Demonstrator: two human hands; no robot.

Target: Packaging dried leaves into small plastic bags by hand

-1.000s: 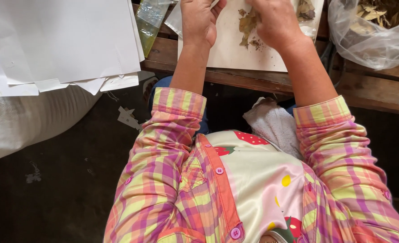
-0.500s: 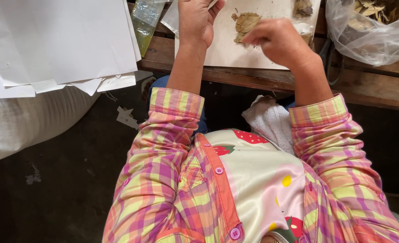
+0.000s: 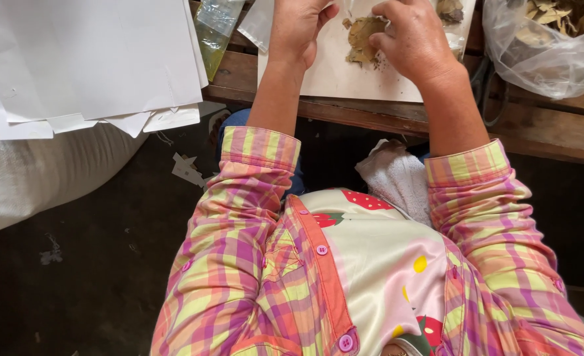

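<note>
Moved: since half a second ago I see my right hand (image 3: 416, 41) has shifted closer over the dried leaves (image 3: 363, 38); my left hand has hardly shifted.
Right hand: curled, fingertips pinching the leaf clump.
Left hand (image 3: 298, 29): fingers bent at the top edge of view; I cannot tell whether it grips anything.
Leaves: on the white sheet (image 3: 335, 76), near the wooden bench's (image 3: 536, 132) front edge.
Right end: clear plastic bag of leaves (image 3: 549, 43).
Left end: small clear packet (image 3: 216, 29), then stacked white paper (image 3: 87, 62).
Lap: white cloth (image 3: 397, 178).
</note>
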